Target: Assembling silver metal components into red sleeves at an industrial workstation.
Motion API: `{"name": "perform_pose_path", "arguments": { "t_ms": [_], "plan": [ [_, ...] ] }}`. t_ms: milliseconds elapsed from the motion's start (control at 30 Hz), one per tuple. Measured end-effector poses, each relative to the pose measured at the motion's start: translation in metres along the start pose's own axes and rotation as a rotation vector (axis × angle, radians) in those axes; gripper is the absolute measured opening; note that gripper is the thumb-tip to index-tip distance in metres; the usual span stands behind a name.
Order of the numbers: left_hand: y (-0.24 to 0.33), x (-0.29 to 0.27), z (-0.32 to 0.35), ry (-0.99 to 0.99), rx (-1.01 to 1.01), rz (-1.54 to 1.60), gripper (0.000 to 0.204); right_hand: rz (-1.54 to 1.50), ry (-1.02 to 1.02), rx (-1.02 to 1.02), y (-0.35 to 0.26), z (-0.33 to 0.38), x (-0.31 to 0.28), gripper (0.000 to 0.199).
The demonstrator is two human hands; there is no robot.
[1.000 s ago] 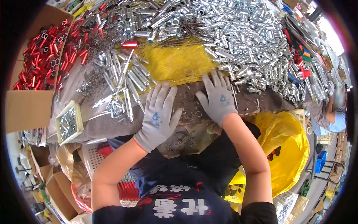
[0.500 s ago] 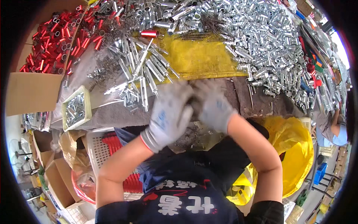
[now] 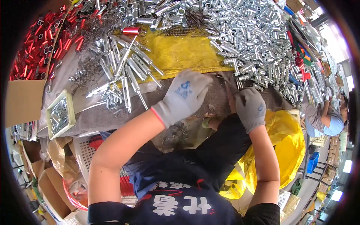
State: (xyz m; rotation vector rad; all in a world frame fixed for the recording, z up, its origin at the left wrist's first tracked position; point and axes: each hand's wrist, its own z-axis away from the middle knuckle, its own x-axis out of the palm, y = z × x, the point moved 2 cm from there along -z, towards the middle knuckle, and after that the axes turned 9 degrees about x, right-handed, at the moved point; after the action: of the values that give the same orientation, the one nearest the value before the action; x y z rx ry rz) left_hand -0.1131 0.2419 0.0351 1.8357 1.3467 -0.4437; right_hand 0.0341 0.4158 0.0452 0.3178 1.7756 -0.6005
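Note:
My left hand (image 3: 184, 96), in a grey-white knit glove, is over the near edge of the yellow cloth (image 3: 187, 52). Its fingers are curled in, and whatever they may hold is hidden. To its right, my gloved right hand (image 3: 252, 109) hangs lower, with thumb and fingers bent together just below a few small silver fittings (image 3: 239, 83); anything between them is too small to make out. Left of my left hand lies a fan of silver metal tubes with rods (image 3: 127, 69). A single red sleeve (image 3: 131, 30) rests above that fan.
Silver metal fittings (image 3: 258, 41) are heaped at the right. Dark springs (image 3: 195, 20) lie at the back. Red sleeves (image 3: 45, 41) fill the left side beside a cardboard flap (image 3: 24, 99). A small tray (image 3: 71, 122) holds silver pins. A yellow bag (image 3: 292, 146) stands by my right forearm.
My hands were close together and blurred in front of me; now they are apart. The right has moved right and the left slightly right and up. The whole view has shifted a little.

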Motion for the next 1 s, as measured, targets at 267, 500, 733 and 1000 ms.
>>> {"name": "perform_pose_path", "arguments": {
  "t_ms": [267,500,733,1000],
  "plan": [
    [-0.022,0.043,-0.055,-0.348,-0.246,-0.369,0.016,-0.412,0.087,0.112,0.002,-0.009,-0.005,0.019],
    [-0.019,0.016,-0.038,-0.395,-0.011,-0.334,0.013,-0.58,0.059,0.241,0.019,-0.018,-0.002,0.021],
    [0.014,0.021,-0.027,-0.305,-0.116,-0.191,0.024,-0.584,0.116,0.232,0.015,-0.025,-0.007,0.02],
    [0.026,0.058,-0.043,-0.519,0.062,-0.276,0.029,-0.604,0.079,0.226,0.013,-0.029,-0.009,0.02]
  ]
}}
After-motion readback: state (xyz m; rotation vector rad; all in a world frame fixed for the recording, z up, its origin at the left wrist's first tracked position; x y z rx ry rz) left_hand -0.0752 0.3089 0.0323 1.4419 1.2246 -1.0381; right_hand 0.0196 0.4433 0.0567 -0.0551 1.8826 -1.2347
